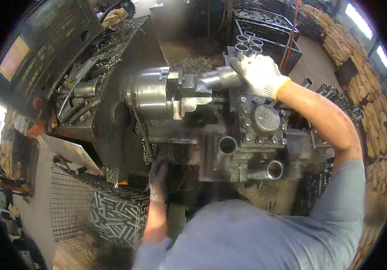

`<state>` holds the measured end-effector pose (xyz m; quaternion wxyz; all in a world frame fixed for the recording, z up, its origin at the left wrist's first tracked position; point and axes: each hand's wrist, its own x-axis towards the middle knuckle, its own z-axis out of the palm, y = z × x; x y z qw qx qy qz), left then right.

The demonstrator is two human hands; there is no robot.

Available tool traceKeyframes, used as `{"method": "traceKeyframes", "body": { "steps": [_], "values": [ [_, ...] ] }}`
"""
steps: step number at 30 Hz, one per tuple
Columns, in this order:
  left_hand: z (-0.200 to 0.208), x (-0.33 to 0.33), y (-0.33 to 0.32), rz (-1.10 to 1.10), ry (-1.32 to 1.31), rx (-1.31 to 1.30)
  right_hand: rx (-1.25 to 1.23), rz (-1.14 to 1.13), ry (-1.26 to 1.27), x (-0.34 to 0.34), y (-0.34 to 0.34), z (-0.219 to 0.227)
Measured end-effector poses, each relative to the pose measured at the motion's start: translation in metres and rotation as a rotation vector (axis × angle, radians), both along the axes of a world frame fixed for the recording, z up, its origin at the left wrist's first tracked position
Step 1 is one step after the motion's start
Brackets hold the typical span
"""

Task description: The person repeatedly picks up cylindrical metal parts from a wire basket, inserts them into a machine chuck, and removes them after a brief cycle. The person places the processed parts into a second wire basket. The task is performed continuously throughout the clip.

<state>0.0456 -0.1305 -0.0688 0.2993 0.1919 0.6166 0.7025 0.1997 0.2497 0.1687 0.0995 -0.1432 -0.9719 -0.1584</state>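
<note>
My right hand (pixel 262 75), in a white knit glove, is closed around a shiny metal tube (pixel 222 78). The tube lies roughly level, its left end close to the jaws of the lathe chuck (pixel 152 92). Right below that hand sits the tool post (pixel 266 119), ringed with bolts. My left hand (pixel 159 176), in a dirtied glove, is low at the front of the lathe, below the chuck; dark blur hides its fingers and anything in them. One tube (pixel 227 146) stands on the carriage, and another tube (pixel 267 170) lies near its front edge.
Several upright tubes (pixel 249 44) stand behind the tool post. A wire basket (pixel 69 198) at lower left holds many tubes. The control panel (pixel 40 58) rises at upper left, beside a chip-strewn ledge (pixel 78 90). Stacked sacks (pixel 378 130) line the right side.
</note>
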Motion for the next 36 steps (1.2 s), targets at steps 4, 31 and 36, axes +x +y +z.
{"method": "traceKeyframes", "body": {
  "steps": [4,31,36],
  "values": [
    [-0.090,0.004,-0.078,0.368,-0.349,-0.004,-0.062,-0.090,-0.396,-0.034,0.076,-0.071],
    [-0.032,-0.096,-0.173,0.972,0.508,-0.698,-0.735,-0.132,0.367,0.088,0.030,-0.048],
    [0.185,-0.143,-0.077,0.896,1.584,-0.557,-0.757,-0.385,0.757,0.225,-0.063,-0.064]
  ]
}}
